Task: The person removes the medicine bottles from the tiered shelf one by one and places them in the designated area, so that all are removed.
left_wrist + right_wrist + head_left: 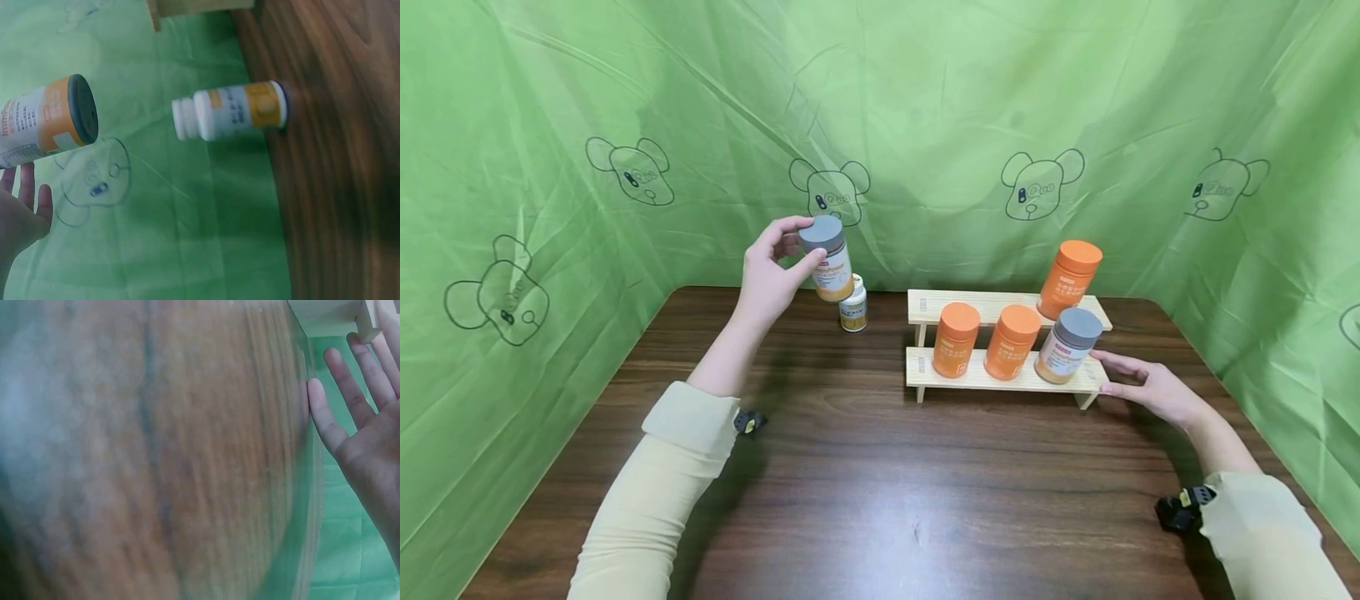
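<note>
My left hand (771, 271) grips a grey-lidded supplement jar (832, 271) near its top, thumb and fingers round it. The jar is raised off the table, tilted a little, and its dark base shows in the left wrist view. Behind and below it a small white pill bottle (853, 308) with a yellow label stands on the table, partly hidden. My right hand (1157, 392) is at the right end of a two-tier wooden rack (1006, 382), thumb and fingertips against or very near the lower shelf. In the right wrist view its fingers (350, 390) look extended and spread.
On the lower shelf stand two orange jars (957, 342) (1013, 343) and another grey-lidded jar (1067, 346). One orange jar (1070, 279) is on the upper shelf's right end. Green cloth (925, 125) surrounds the back and sides of the dark wooden table (880, 483).
</note>
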### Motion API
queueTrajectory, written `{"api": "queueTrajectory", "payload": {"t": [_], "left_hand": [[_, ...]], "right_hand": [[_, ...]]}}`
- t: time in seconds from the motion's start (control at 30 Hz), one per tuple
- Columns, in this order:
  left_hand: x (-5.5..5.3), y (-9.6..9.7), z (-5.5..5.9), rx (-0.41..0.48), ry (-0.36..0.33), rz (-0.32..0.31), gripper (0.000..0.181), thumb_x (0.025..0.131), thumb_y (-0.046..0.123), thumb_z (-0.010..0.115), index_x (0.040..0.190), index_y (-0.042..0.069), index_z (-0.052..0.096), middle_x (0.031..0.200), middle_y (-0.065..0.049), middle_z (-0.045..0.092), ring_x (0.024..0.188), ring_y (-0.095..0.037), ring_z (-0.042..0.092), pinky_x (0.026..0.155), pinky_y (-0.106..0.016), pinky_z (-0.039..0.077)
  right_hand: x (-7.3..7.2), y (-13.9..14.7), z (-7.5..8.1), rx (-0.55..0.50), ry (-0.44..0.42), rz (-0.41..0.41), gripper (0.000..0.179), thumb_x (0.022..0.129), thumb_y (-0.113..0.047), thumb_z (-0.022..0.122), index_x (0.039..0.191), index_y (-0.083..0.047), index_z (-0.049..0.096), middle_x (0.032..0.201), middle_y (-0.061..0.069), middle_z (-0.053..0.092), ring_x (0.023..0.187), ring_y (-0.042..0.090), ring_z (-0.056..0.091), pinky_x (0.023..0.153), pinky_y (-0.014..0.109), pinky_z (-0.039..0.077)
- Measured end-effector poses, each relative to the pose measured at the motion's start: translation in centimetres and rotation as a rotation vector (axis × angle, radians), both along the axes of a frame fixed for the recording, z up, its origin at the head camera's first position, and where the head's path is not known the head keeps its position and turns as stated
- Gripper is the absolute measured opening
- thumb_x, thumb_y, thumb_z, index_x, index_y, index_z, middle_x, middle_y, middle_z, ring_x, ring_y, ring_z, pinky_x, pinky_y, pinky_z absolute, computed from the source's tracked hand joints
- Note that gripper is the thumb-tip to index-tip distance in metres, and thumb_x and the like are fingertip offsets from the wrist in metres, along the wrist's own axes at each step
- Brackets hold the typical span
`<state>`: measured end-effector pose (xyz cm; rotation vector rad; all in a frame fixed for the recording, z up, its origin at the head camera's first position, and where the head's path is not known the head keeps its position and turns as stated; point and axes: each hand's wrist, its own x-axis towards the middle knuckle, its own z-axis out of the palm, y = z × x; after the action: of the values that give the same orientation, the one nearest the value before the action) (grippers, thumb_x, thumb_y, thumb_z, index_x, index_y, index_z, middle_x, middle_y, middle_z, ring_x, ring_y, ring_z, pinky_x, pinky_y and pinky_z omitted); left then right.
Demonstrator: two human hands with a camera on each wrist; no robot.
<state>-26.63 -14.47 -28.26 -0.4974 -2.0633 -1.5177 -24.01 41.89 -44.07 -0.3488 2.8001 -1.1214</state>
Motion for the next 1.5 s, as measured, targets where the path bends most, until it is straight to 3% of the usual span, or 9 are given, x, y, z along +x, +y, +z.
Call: {"api": "queueTrajectory", "payload": {"t": [0.17, 0.53, 0.77, 0.93, 1.1, 1.33, 1.5], "left_hand": [[-0.5, -1.2, -1.3, -0.057, -0.03, 0.043, 0.039, 0.082, 0.009, 0.073, 0.118, 0.001, 0.06, 0.112, -0.015, 0.062, 0.095, -0.02, 0.059, 0.091, -0.041, 0.046], [-2.4, -3.5, -4.6, -0.116, -0.076, 0.051, 0.042, 0.083, 0.008, 0.072, 0.121, 0.0, 0.057, 0.111, -0.021, 0.063, 0.099, -0.028, 0.058, 0.092, -0.043, 0.045], [-6.0, -5.4, -8.6, -0.116, -0.098, 0.047, 0.044, 0.083, 0.015, 0.073, 0.123, 0.009, 0.059, 0.109, -0.016, 0.065, 0.1, -0.025, 0.059, 0.09, -0.038, 0.044], [-7.4, -5.9, -10.3, -0.151, -0.105, 0.064, 0.043, 0.083, 0.02, 0.074, 0.123, 0.012, 0.059, 0.107, -0.015, 0.065, 0.1, -0.028, 0.059, 0.089, -0.043, 0.045], [-8.2, -6.4, -11.8, -0.138, -0.129, 0.071, 0.044, 0.083, 0.023, 0.073, 0.122, 0.011, 0.058, 0.106, -0.016, 0.064, 0.099, -0.032, 0.058, 0.089, -0.05, 0.044], [-9.1, -6.8, -13.7, -0.109, -0.172, 0.084, 0.045, 0.084, 0.022, 0.072, 0.125, 0.009, 0.057, 0.106, -0.017, 0.063, 0.096, -0.026, 0.058, 0.089, -0.049, 0.046], [-9.6, -6.6, -14.4, -0.125, -0.194, 0.065, 0.046, 0.083, 0.02, 0.073, 0.125, 0.008, 0.056, 0.108, -0.019, 0.063, 0.098, -0.028, 0.059, 0.091, -0.048, 0.046]], "right_hand": [[0.0, 0.0, -0.1, -0.001, -0.002, -0.003, 0.057, 0.089, -0.027, 0.066, 0.142, -0.026, 0.044, 0.14, 0.017, 0.047, 0.111, -0.019, 0.037, 0.085, 0.003, 0.032], [-0.1, -0.3, 0.2, 0.014, -0.014, -0.001, 0.057, 0.09, -0.029, 0.065, 0.142, -0.03, 0.043, 0.143, 0.014, 0.044, 0.115, -0.019, 0.033, 0.086, 0.002, 0.029], [-0.1, -0.2, 0.2, 0.02, -0.004, 0.003, 0.057, 0.09, -0.03, 0.065, 0.142, -0.028, 0.043, 0.143, 0.015, 0.044, 0.114, -0.019, 0.033, 0.086, 0.003, 0.03], [0.0, 0.0, 0.2, 0.029, -0.006, 0.0, 0.057, 0.09, -0.03, 0.065, 0.142, -0.028, 0.043, 0.143, 0.016, 0.044, 0.114, -0.02, 0.032, 0.085, 0.002, 0.029], [0.1, 0.1, 0.2, 0.026, -0.006, 0.006, 0.057, 0.09, -0.03, 0.065, 0.143, -0.027, 0.042, 0.143, 0.017, 0.044, 0.114, -0.019, 0.032, 0.085, 0.002, 0.03], [-0.1, 0.0, 0.1, 0.01, -0.007, 0.0, 0.057, 0.09, -0.028, 0.066, 0.142, -0.028, 0.043, 0.143, 0.015, 0.044, 0.114, -0.019, 0.033, 0.086, 0.002, 0.03], [-0.1, 0.0, 0.1, 0.002, -0.005, -0.005, 0.057, 0.089, -0.028, 0.066, 0.141, -0.028, 0.044, 0.142, 0.015, 0.045, 0.114, -0.02, 0.034, 0.086, 0.002, 0.029]]}}
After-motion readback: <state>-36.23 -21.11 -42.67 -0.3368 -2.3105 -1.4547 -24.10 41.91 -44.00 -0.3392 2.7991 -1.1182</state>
